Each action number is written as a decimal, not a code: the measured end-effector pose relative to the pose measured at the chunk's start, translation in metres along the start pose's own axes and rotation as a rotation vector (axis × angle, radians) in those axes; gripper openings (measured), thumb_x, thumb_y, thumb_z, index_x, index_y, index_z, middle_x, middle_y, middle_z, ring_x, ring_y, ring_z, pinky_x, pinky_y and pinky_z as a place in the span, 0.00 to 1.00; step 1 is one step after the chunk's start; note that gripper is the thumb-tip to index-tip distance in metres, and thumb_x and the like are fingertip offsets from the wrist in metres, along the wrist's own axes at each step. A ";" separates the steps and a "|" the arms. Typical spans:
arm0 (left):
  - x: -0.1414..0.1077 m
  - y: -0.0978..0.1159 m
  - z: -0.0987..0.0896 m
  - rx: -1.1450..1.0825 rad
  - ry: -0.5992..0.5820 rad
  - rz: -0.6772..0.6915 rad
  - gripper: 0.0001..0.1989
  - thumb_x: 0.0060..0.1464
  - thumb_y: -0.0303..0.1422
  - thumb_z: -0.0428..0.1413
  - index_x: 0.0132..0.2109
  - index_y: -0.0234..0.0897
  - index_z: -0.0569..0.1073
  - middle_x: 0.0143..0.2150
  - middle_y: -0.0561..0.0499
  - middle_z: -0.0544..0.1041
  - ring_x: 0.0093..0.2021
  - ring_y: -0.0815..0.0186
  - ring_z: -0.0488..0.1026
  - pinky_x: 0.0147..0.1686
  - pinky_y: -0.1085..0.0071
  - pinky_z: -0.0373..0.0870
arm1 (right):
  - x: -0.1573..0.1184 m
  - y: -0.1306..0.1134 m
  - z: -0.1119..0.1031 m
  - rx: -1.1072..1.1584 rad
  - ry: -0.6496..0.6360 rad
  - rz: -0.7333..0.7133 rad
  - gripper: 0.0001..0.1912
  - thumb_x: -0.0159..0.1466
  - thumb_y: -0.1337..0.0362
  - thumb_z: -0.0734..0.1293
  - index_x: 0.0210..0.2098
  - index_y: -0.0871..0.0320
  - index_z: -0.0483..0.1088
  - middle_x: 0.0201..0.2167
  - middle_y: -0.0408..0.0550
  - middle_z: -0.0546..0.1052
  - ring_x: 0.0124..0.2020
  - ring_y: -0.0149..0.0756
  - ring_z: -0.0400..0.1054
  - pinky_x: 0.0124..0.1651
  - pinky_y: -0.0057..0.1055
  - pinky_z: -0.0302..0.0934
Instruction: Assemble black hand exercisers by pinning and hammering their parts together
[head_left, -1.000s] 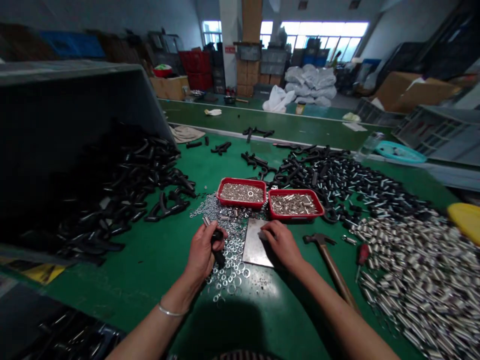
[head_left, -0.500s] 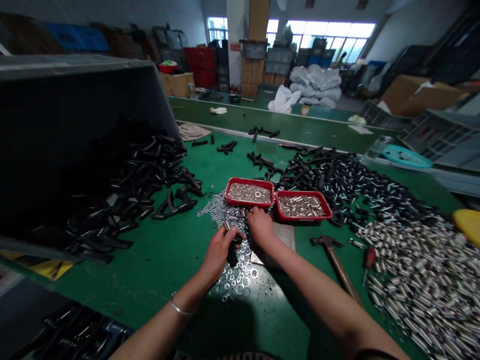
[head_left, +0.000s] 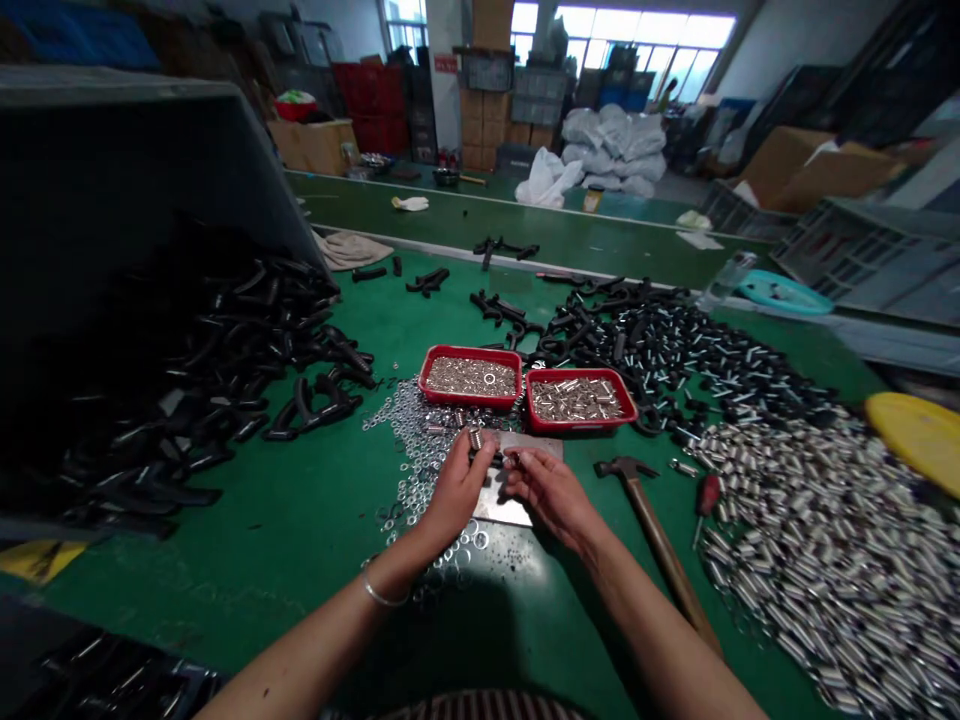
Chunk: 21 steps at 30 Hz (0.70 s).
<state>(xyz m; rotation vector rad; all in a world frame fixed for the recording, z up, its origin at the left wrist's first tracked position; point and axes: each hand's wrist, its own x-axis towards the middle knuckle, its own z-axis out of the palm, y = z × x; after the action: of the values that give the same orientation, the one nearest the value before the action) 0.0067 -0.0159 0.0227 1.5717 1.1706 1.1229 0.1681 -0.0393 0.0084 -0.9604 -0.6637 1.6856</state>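
My left hand (head_left: 454, 488) is closed round a black part, mostly hidden by the fingers, with a ribbed metal spring (head_left: 476, 440) showing at the thumb. Just to its right, my right hand (head_left: 553, 490) pinches something small and dark that I cannot make out at its fingertips. Both hands are above a flat metal plate (head_left: 506, 512). Loose metal washers and rings (head_left: 412, 462) spread over the green table on the left of the plate. Beyond the hands stand a red tray of tiny metal pieces (head_left: 469, 377) and a red tray of small metal pins (head_left: 577, 398).
A claw hammer (head_left: 660, 545) and a red-handled screwdriver (head_left: 705, 497) lie on the right. Beside them is a heap of metal springs (head_left: 832, 560). Black parts with metal pins (head_left: 675, 345) lie behind. A large grey bin (head_left: 281, 190) spills black handles (head_left: 255, 350) on the left.
My right hand has come back from the small parts by the trays and now faces my left hand, pinching something. My left hand has turned and moved nearer the plate. The view has shifted.
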 end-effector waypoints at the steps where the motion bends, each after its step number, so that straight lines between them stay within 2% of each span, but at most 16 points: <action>1: 0.001 0.002 0.007 0.010 -0.017 0.007 0.12 0.66 0.41 0.48 0.44 0.39 0.69 0.43 0.47 0.72 0.46 0.60 0.69 0.51 0.64 0.63 | -0.002 0.003 -0.001 0.062 -0.008 0.027 0.16 0.60 0.55 0.73 0.41 0.60 0.74 0.31 0.45 0.77 0.29 0.30 0.72 0.37 0.31 0.70; 4: 0.002 0.005 0.020 0.054 -0.046 0.043 0.11 0.65 0.41 0.48 0.43 0.39 0.69 0.43 0.47 0.71 0.46 0.60 0.68 0.51 0.64 0.63 | -0.004 0.006 -0.005 0.166 -0.052 0.060 0.15 0.60 0.56 0.74 0.37 0.60 0.73 0.25 0.42 0.76 0.25 0.28 0.70 0.32 0.26 0.69; 7: 0.001 0.003 0.025 0.101 -0.037 0.037 0.10 0.65 0.40 0.48 0.43 0.40 0.68 0.43 0.47 0.70 0.46 0.60 0.68 0.51 0.64 0.62 | -0.005 0.007 -0.009 0.197 -0.068 0.059 0.14 0.59 0.57 0.74 0.37 0.60 0.72 0.26 0.42 0.76 0.25 0.27 0.70 0.32 0.25 0.69; 10: -0.001 -0.002 0.026 0.115 -0.011 -0.008 0.09 0.65 0.40 0.48 0.43 0.41 0.67 0.42 0.48 0.70 0.44 0.60 0.68 0.49 0.64 0.63 | -0.008 0.008 -0.010 0.136 -0.069 0.036 0.14 0.58 0.59 0.75 0.39 0.59 0.71 0.29 0.43 0.78 0.28 0.29 0.73 0.37 0.28 0.71; 12: -0.002 -0.002 0.026 0.099 -0.002 -0.030 0.09 0.65 0.41 0.48 0.43 0.41 0.67 0.42 0.48 0.71 0.43 0.60 0.68 0.48 0.64 0.63 | -0.011 0.009 -0.008 0.038 -0.069 -0.006 0.15 0.57 0.59 0.75 0.39 0.57 0.70 0.28 0.42 0.78 0.27 0.31 0.74 0.36 0.32 0.71; 15: -0.007 0.006 0.025 0.055 -0.016 -0.063 0.11 0.66 0.42 0.47 0.44 0.40 0.68 0.41 0.48 0.71 0.42 0.60 0.69 0.46 0.64 0.64 | -0.019 0.007 -0.006 -0.253 0.037 -0.199 0.13 0.58 0.57 0.74 0.39 0.54 0.69 0.27 0.41 0.77 0.26 0.35 0.74 0.34 0.36 0.70; 17: -0.010 0.015 0.022 0.025 -0.027 -0.079 0.11 0.65 0.42 0.48 0.44 0.41 0.68 0.41 0.48 0.72 0.43 0.60 0.70 0.47 0.64 0.64 | -0.024 0.003 -0.005 -0.559 0.096 -0.420 0.09 0.60 0.59 0.72 0.39 0.52 0.71 0.32 0.44 0.78 0.33 0.39 0.75 0.41 0.39 0.70; 19: -0.011 0.024 0.017 -0.009 -0.041 -0.078 0.11 0.64 0.43 0.49 0.44 0.42 0.69 0.42 0.49 0.74 0.45 0.60 0.71 0.48 0.65 0.64 | -0.026 -0.001 -0.005 -0.839 0.069 -0.624 0.07 0.63 0.60 0.70 0.41 0.52 0.74 0.38 0.49 0.79 0.41 0.42 0.73 0.47 0.41 0.67; 21: -0.009 0.028 0.010 -0.035 -0.062 -0.074 0.11 0.63 0.43 0.50 0.44 0.42 0.70 0.43 0.49 0.75 0.45 0.59 0.71 0.48 0.66 0.64 | -0.025 -0.002 -0.004 -1.010 0.033 -0.729 0.08 0.65 0.60 0.68 0.44 0.51 0.74 0.39 0.50 0.79 0.43 0.43 0.73 0.48 0.41 0.66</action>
<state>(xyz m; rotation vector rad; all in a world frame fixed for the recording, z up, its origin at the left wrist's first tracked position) 0.0207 -0.0315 0.0454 1.5139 1.1530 1.0344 0.1756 -0.0628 0.0146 -1.1905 -1.6758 0.6268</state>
